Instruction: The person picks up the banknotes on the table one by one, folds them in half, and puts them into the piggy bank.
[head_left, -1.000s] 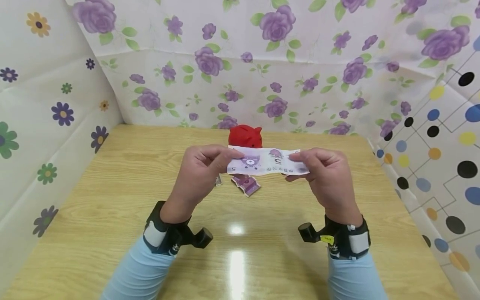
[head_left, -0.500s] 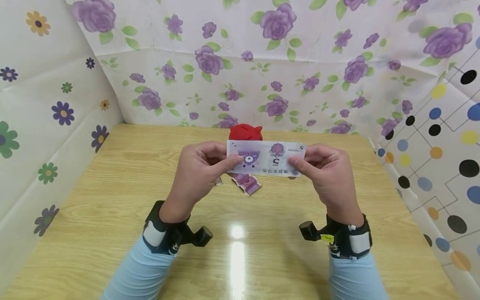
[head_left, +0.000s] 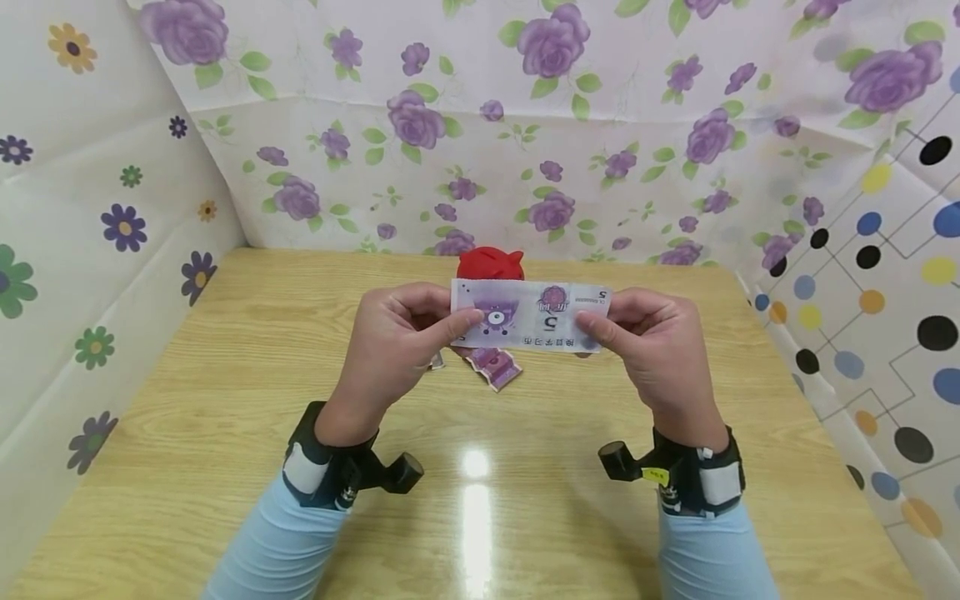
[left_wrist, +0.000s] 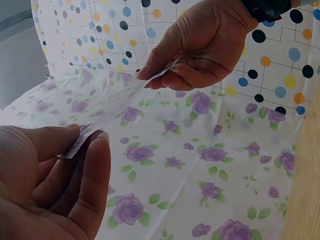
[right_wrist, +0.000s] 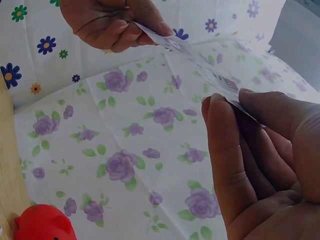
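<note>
A purple and white play banknote point(head_left: 517, 315) marked with a 5 is stretched between both hands above the table, its print upside down in the head view. My left hand point(head_left: 397, 342) pinches one end between thumb and fingers. At the opposite end my right hand point(head_left: 654, 354) pinches it the same way, thumb on the near face. From the left wrist view the note point(left_wrist: 120, 97) appears nearly edge-on. Behind it stands a red piggy bank point(head_left: 491, 263), its lower part hidden by the note. A crumpled purple banknote point(head_left: 495, 367) lies on the table just below.
The wooden table point(head_left: 247, 400) reaches back to a curtain point(head_left: 360, 175) with purple roses. A flower-print sheet point(head_left: 97, 275) hangs at the left, a dotted one point(head_left: 870, 350) at the right. A small pale scrap point(head_left: 437, 361) lies beside the crumpled note.
The held banknote has tilted up to show its face more fully and now looks flatter. Both thumbs lie across its front. Over the last half second the hands have hardly moved.
</note>
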